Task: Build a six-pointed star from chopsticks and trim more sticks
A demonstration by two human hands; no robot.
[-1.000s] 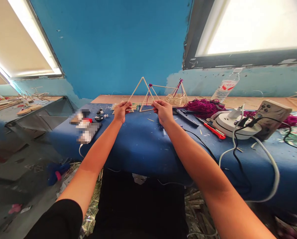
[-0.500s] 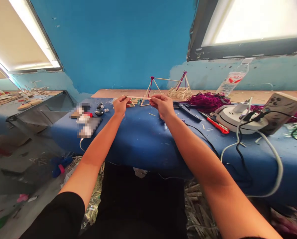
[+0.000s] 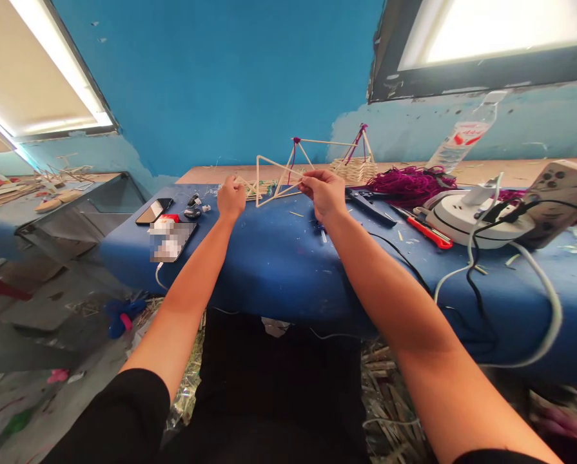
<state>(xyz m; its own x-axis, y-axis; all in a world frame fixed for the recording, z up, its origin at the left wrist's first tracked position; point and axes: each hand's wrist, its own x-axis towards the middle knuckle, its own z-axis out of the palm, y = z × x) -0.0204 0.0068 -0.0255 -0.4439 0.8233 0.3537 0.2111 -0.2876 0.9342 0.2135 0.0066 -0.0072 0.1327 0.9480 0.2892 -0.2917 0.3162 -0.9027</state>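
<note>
My right hand [image 3: 324,192] pinches one corner of a triangle of thin pale sticks [image 3: 258,182], held up above the blue tabletop [image 3: 269,258]. To its left, my left hand [image 3: 232,197] is closed and apart from the triangle's near side; whatever its fingers hold, if anything, is hidden. Behind both hands stands a stick frame [image 3: 312,156] tied with purple yarn at its top corner [image 3: 296,140]. It reaches toward a small woven basket [image 3: 353,171] with a purple-tied peak. A few loose sticks lie beyond my left hand.
On the right are dark pliers [image 3: 372,207], a red cutter [image 3: 428,233], a purple yarn heap [image 3: 409,188], a white power strip [image 3: 481,222] with cables, a propped phone [image 3: 561,203] and a plastic bottle [image 3: 467,135]. Phones [image 3: 153,211] and earbuds [image 3: 193,211] lie left.
Half a second ago both hands held a stick level between them. Now my right hand holds the triangle tilted upright, its outline visible, and my left hand has come away from it.
</note>
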